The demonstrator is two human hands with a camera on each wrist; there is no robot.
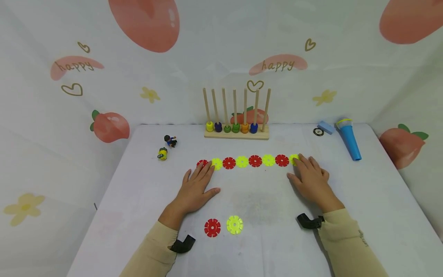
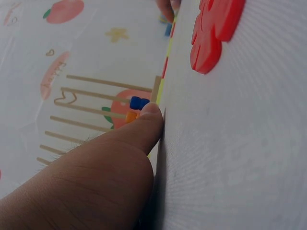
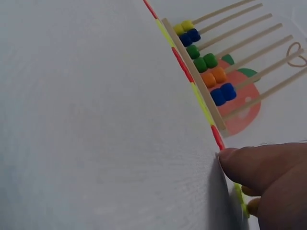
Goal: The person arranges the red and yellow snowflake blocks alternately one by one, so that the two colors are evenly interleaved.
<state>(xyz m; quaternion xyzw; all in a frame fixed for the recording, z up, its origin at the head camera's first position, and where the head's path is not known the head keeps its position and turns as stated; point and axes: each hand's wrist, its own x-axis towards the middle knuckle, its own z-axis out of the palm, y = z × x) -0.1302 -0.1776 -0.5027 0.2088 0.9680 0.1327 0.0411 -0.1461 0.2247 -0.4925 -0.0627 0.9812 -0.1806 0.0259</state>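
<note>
A chain of red and yellow notched plastic discs (image 1: 255, 161) lies flat across the table in alternating colours. The left hand (image 1: 195, 190) rests palm down at the chain's left end, its straight fingertips on the leftmost red disc (image 1: 202, 163) and touching the yellow disc beside it. At the other end, the right hand (image 1: 311, 182) lies with its fingers on the last yellow disc (image 1: 293, 159), partly covering it. Nearer the front lie two separate discs, one red (image 1: 212, 227) and one yellow (image 1: 235, 224). In the right wrist view the right thumb (image 3: 240, 163) is beside the chain.
Behind the chain stands a wooden peg rack (image 1: 237, 132) with coloured beads. Two small toy figures (image 1: 162, 154) are at the left. A blue toy microphone (image 1: 349, 140), a blue block (image 1: 326, 127) and a black round piece (image 1: 318, 132) lie at the back right.
</note>
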